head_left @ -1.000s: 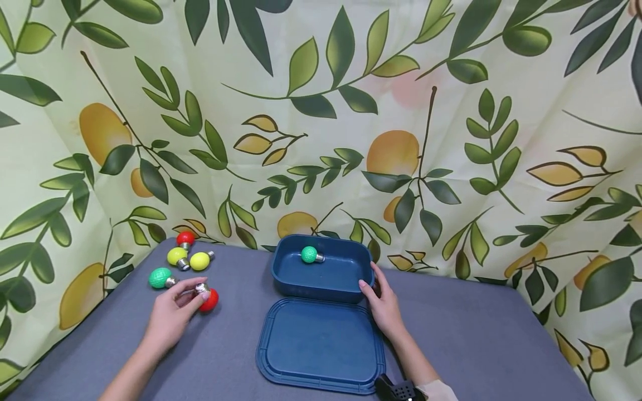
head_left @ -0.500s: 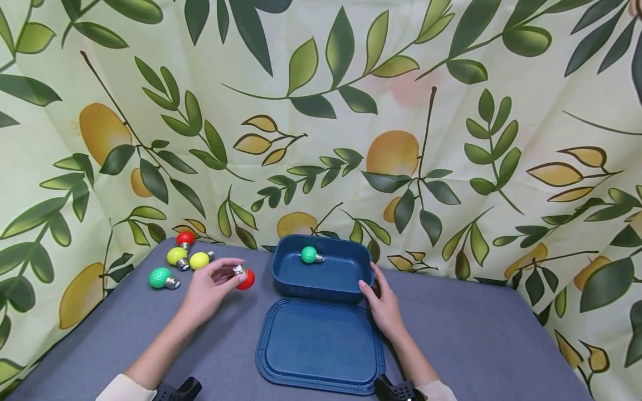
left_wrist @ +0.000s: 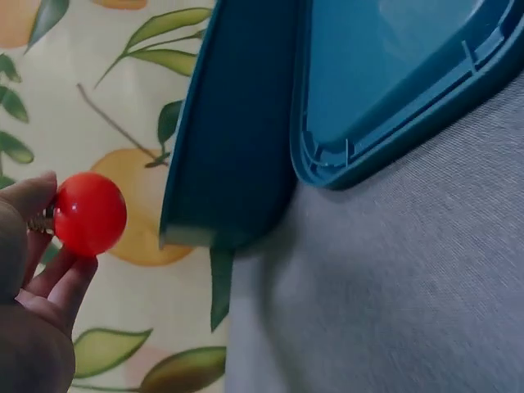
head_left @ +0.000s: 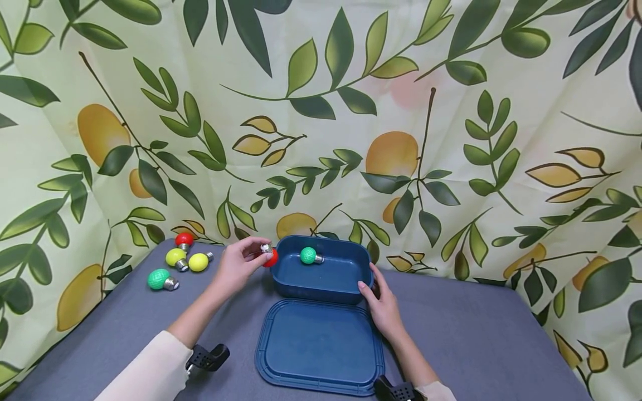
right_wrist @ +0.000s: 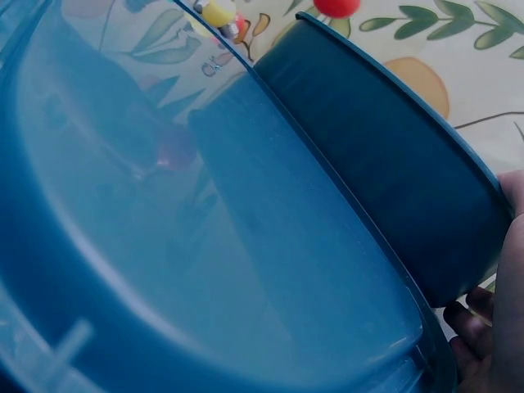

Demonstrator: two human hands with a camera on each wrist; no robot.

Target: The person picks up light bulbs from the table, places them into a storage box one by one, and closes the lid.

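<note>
My left hand (head_left: 239, 266) pinches a red light bulb (left_wrist: 92, 214) by its metal screw base. The bulb hangs in the air at the left rim of a blue plastic box (head_left: 321, 284), its red globe towards the box. Inside the box lies a green light bulb (head_left: 308, 255). On the box's right end, my right hand (head_left: 385, 309) grips the wall, thumb at the rim and fingers along the outside. The right wrist view shows those fingers (right_wrist: 471, 327) curled at the box's lower edge.
A blue lid (head_left: 321, 345) lies flat in front of the box. Left on the grey table (head_left: 466, 334) rest a green bulb (head_left: 159, 279), two yellow bulbs (head_left: 198, 262) and another red bulb (head_left: 184, 239). A leaf-patterned cloth (head_left: 321, 133) hangs behind.
My left hand has carried the red bulb rightward and away from me, from beside the loose bulbs to the box's left rim. The right hand has stayed on the box.
</note>
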